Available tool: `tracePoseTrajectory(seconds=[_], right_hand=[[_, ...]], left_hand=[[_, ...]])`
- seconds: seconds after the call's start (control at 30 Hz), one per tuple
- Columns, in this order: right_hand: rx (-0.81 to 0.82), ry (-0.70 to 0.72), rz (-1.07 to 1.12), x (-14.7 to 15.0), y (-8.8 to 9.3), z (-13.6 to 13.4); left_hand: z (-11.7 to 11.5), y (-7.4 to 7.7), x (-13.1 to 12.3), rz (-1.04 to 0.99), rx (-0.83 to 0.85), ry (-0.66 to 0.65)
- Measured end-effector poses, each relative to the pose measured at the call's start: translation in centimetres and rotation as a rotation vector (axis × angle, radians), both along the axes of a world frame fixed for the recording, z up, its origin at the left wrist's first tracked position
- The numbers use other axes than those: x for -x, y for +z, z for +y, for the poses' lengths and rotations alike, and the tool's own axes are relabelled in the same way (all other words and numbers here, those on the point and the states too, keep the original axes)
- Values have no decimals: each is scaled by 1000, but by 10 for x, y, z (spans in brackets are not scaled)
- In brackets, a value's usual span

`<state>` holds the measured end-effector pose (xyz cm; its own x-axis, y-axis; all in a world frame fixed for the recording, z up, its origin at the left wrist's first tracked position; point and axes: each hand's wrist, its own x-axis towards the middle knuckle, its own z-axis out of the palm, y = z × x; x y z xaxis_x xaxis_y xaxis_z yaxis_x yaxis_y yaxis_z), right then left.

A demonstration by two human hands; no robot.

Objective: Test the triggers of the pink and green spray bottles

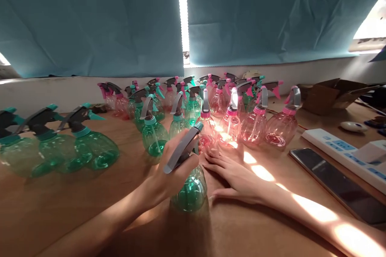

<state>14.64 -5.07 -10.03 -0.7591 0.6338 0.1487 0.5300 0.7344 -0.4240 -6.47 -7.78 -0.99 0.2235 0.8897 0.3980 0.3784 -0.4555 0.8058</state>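
My left hand (170, 172) is wrapped round the neck and grey trigger head of a green spray bottle (190, 190) that stands on the wooden table (90, 209) in front of me. My right hand (233, 174) lies flat on the table just right of that bottle, fingers stretched out toward the pink bottles. Behind stand several green spray bottles (153, 134) and several pink spray bottles (256, 124) in rows. Three more green bottles (90, 146) stand at the left.
A dark phone (334, 180) lies at the right, beside a white power strip (346, 152). A cardboard box (331, 94) sits at the back right. Blue curtains (90, 20) hang over the window behind a white ledge.
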Motion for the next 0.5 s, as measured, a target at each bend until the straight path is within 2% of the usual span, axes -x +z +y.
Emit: tracePoseTrajectory(seconds=[0.23, 0.5], right_hand=[[75, -23, 43, -2, 0, -1], [32, -32, 46, -4, 1, -4]], left_hand=[[3, -8, 6, -25, 31, -47], [1, -7, 0, -48, 40, -26]])
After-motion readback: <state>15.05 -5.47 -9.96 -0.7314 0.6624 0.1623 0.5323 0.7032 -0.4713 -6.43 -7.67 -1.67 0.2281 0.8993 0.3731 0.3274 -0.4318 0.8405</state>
